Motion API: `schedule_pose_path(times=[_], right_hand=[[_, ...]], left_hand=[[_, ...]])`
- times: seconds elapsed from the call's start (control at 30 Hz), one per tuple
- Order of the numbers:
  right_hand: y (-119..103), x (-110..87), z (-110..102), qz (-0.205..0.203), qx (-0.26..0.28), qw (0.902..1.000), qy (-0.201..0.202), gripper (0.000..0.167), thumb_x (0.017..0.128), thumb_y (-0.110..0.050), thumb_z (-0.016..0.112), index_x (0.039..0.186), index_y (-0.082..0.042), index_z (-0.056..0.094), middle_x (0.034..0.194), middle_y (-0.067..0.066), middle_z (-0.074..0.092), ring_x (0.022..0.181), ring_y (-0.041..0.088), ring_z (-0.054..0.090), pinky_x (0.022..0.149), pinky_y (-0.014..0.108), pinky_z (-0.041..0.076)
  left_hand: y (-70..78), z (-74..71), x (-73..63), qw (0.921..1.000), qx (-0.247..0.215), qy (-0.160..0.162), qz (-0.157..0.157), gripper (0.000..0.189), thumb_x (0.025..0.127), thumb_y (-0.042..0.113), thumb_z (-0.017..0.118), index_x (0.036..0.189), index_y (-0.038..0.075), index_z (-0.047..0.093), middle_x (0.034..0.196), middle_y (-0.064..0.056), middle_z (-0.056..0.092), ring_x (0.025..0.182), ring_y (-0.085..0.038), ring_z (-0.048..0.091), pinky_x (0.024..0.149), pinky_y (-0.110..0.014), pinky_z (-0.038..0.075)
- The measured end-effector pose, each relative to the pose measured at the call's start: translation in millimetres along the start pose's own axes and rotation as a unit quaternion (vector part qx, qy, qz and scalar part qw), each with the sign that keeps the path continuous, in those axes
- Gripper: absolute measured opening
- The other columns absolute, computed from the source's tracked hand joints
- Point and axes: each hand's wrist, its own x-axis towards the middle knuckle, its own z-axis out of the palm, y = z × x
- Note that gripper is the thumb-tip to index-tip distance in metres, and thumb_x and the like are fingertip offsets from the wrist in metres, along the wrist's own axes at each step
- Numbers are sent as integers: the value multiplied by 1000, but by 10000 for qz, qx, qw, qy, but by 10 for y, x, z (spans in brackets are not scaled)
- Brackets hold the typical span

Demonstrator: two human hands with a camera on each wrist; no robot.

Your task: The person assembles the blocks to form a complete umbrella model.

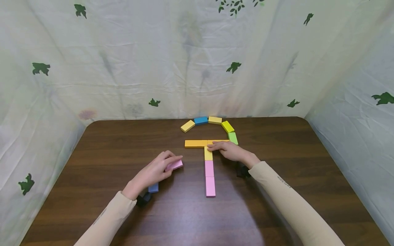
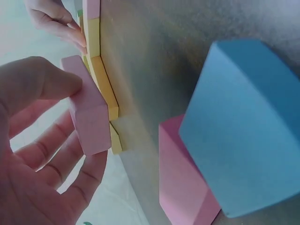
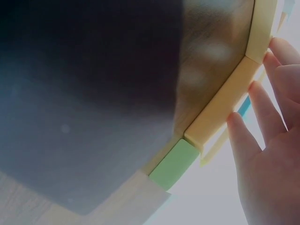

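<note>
A pink block (image 2: 91,112) is pinched between the thumb and fingers of my left hand (image 1: 155,169), left of the block figure. My right hand (image 1: 229,149) reaches over the crossbar, its fingertips touching the right orange block (image 3: 225,105) near the yellow block (image 1: 208,153). The left orange block (image 1: 196,144) lies in line with it. Below the yellow block, an upper pink block (image 1: 209,168) and a lower pink block (image 1: 210,187) continue the stem. A green block (image 1: 233,138) sits at the crossbar's right end, partly behind the right hand in the head view.
An arc curves above the crossbar: a bright yellow block (image 1: 227,126), a pale yellow block (image 1: 215,120), a blue block (image 1: 201,120) and a tan block (image 1: 187,126). Beside my left wrist lie another blue block (image 2: 243,126) and a pink block (image 2: 185,173). A patterned curtain (image 1: 123,68) hangs behind the table.
</note>
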Motion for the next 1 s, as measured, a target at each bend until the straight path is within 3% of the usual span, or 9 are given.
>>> schedule_pose_path(times=[0.3, 0.53, 0.67, 1.0], right_hand=[[12, 8, 6, -32, -27, 10000, -8, 45, 95, 7, 38, 133, -6, 58, 138, 5, 52, 134, 24, 38, 108, 42, 30], [29, 20, 0, 64, 4, 10000, -37, 45, 94, 7, 39, 133, -8, 58, 138, 3, 52, 135, 22, 37, 108, 41, 30], [30, 21, -1, 67, 27, 10000, -40, 46, 94, 7, 40, 132, -8, 58, 138, 3, 52, 135, 23, 37, 108, 40, 30], [15, 10, 0, 57, 21, 10000, -34, 45, 94, 8, 39, 133, -7, 58, 138, 4, 52, 135, 23, 37, 108, 41, 30]], left_hand=[[-66, 10, 45, 9996, -7, 260, 103, 46, 82, -2, 67, 127, -1, 59, 108, -9, 52, 98, -22, 49, 82, -35, 47], [-126, 9, 81, 9996, -138, 214, -131, 42, 83, 1, 68, 124, 0, 59, 113, -8, 52, 102, -23, 48, 86, -38, 46], [-179, 9, 118, 9996, -165, 193, -102, 37, 82, 1, 67, 118, -1, 60, 117, -11, 54, 105, -27, 48, 89, -41, 45], [-293, 78, 191, 9996, 197, 215, -57, 42, 83, 1, 67, 124, -5, 58, 127, -18, 55, 106, -34, 50, 91, -43, 44]])
